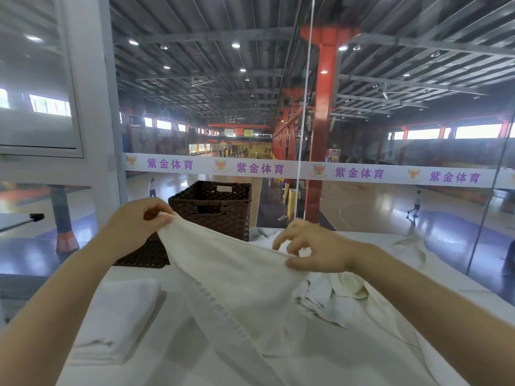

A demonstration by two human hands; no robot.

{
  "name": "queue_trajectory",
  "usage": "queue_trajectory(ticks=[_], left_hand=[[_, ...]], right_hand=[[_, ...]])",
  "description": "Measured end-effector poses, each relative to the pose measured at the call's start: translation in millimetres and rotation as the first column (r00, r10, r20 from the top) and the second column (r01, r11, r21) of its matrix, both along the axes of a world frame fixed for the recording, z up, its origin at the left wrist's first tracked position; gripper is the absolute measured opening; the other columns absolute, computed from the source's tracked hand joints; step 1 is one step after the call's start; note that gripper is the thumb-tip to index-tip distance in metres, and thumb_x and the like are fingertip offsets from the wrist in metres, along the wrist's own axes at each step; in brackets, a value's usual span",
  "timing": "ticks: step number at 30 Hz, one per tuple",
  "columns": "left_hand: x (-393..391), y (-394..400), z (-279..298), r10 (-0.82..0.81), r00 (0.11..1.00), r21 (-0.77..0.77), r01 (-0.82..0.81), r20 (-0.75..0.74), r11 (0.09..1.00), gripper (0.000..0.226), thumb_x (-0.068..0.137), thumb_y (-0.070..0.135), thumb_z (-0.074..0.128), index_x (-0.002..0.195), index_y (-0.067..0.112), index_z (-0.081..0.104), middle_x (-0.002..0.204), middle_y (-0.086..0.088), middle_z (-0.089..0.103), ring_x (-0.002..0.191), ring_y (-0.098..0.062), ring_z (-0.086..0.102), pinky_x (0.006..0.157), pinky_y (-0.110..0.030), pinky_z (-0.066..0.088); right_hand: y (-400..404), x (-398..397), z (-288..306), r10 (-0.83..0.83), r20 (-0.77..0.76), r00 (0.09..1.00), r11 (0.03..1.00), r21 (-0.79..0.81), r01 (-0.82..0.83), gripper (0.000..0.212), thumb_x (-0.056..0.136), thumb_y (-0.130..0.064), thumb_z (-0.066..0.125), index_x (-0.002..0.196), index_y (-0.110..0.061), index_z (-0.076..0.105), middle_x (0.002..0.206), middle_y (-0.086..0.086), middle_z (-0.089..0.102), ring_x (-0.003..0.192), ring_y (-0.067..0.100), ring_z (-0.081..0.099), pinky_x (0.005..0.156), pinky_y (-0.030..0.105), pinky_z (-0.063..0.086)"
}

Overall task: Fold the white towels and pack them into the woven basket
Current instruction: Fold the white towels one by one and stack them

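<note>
My hands, left (136,224) and right (315,250), pinch one towel (237,277) taut. Folded towel (117,316) at 8 o'clock; basket (214,210), 12 o'clock, seemingly empty. Pile (334,296) remains.

Woven basket (214,208) open-topped; crumpled towels (328,293) crowd the table's (178,316) right.

An indoor sports hall, seen through a glass wall (418,151) from a raised room. Beyond the fingers (281,240), polished wooden courts (370,201) with painted lines spread out below, and small figures (415,204) move on them. Overhead runs a corrugated metal roof (223,65) on steel trusses with round lamps, held by red columns (323,135). A white banner (278,168) with purple Chinese characters and crests crosses the glass above the fingers.
</note>
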State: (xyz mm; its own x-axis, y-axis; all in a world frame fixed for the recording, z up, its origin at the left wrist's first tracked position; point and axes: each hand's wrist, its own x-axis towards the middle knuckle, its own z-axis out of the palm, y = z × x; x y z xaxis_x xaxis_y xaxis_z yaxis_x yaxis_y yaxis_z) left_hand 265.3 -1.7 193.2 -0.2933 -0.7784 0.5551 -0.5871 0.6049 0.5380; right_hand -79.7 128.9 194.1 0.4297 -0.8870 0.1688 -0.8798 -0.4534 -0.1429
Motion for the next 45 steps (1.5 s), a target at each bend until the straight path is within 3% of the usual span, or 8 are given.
queue_trajectory(ticks=[4,10,15,19,23,28,38,45], left_hand=[[-0.4,-2.9,13.5,-0.015,0.968,0.035,0.025,-0.251,0.999,0.015,0.095,0.016,0.058,0.092,0.025,0.070,0.095,0.006,0.067,0.088,-0.008,0.059,0.068,-0.020,0.044],[-11.6,-15.4,20.8,-0.014,0.949,0.033,0.026,-0.314,0.999,0.022,0.097,0.021,0.051,0.090,0.035,0.067,0.095,0.013,0.060,0.086,-0.006,0.051,0.069,-0.022,0.039],[-3.4,-32.0,25.1,0.072,0.903,0.032,-0.065,-0.423,0.997,0.027,0.096,0.024,0.050,0.085,0.043,0.066,0.089,0.018,0.061,0.086,-0.010,0.055,0.077,-0.029,0.041],[-2.7,-36.4,25.9,0.023,0.906,0.040,-0.006,-0.422,0.999,0.032,0.096,0.029,0.051,0.083,0.053,0.067,0.096,0.019,0.064,0.090,-0.006,0.055,0.081,-0.028,0.042],[-17.7,-29.6,24.1,-0.020,0.913,0.041,0.041,-0.408,0.998,0.028,0.097,0.029,0.051,0.088,0.050,0.067,0.104,0.022,0.061,0.102,-0.009,0.054,0.090,-0.028,0.041],[-21.3,-26.1,18.5,-0.049,0.901,0.034,0.071,-0.431,0.997,0.020,0.098,0.031,0.052,0.100,0.045,0.066,0.104,0.025,0.058,0.098,-0.001,0.053,0.085,-0.024,0.041],[-13.0,-29.8,18.8,-0.031,0.886,0.033,0.052,-0.463,0.998,0.019,0.096,0.031,0.055,0.093,0.047,0.065,0.107,0.025,0.060,0.101,0.000,0.053,0.086,-0.023,0.042],[-13.4,-28.3,19.3,0.023,0.843,0.001,-0.027,-0.537,1.000,0.019,0.096,0.030,0.052,0.099,0.036,0.069,0.099,0.023,0.062,0.091,0.005,0.054,0.075,-0.019,0.042]], right_hand=[[14.4,43.8,1.4,0.240,0.230,0.943,0.970,-0.006,-0.245,0.023,0.091,-0.016,0.064,0.073,-0.006,0.073,0.103,-0.023,0.063,0.100,0.013,0.049,0.091,0.031,0.041],[10.7,59.8,5.2,0.050,0.286,0.957,0.931,0.333,-0.148,0.040,0.096,-0.017,0.057,0.059,-0.005,0.044,0.059,0.005,0.031,0.052,0.016,0.030,0.053,0.026,0.028],[-1.6,27.9,7.7,-0.102,-0.033,0.994,0.929,0.354,0.106,0.016,0.093,-0.035,0.059,0.084,-0.024,0.067,0.064,-0.018,0.057,0.057,0.001,0.047,0.062,0.019,0.040],[-11.3,16.0,-7.7,-0.101,0.090,0.991,0.949,0.307,0.069,0.012,0.093,-0.026,0.059,0.095,-0.028,0.071,0.087,-0.016,0.065,0.072,0.001,0.051,0.071,0.021,0.045],[-28.7,47.8,-34.9,-0.037,0.308,0.951,0.968,0.249,-0.043,0.026,0.097,-0.017,0.054,0.120,-0.027,0.061,0.120,-0.013,0.060,0.102,0.000,0.053,0.087,0.016,0.046],[-59.7,81.2,-80.6,-0.050,0.233,0.971,0.976,0.216,-0.002,0.071,0.091,-0.033,0.066,0.149,-0.026,0.027,0.150,-0.005,0.036,0.130,0.011,0.039,0.105,0.025,0.037],[-68.9,69.9,-110.8,-0.183,0.328,0.927,0.800,0.598,-0.054,0.008,0.090,-0.024,0.069,0.086,-0.029,0.073,0.082,-0.018,0.069,0.077,-0.003,0.059,0.082,0.022,0.050],[-64.5,35.7,-104.9,-0.317,0.512,0.799,0.810,0.584,-0.053,0.028,0.093,-0.021,0.063,0.106,0.004,0.067,0.116,0.018,0.067,0.107,0.027,0.066,0.097,0.038,0.053]])
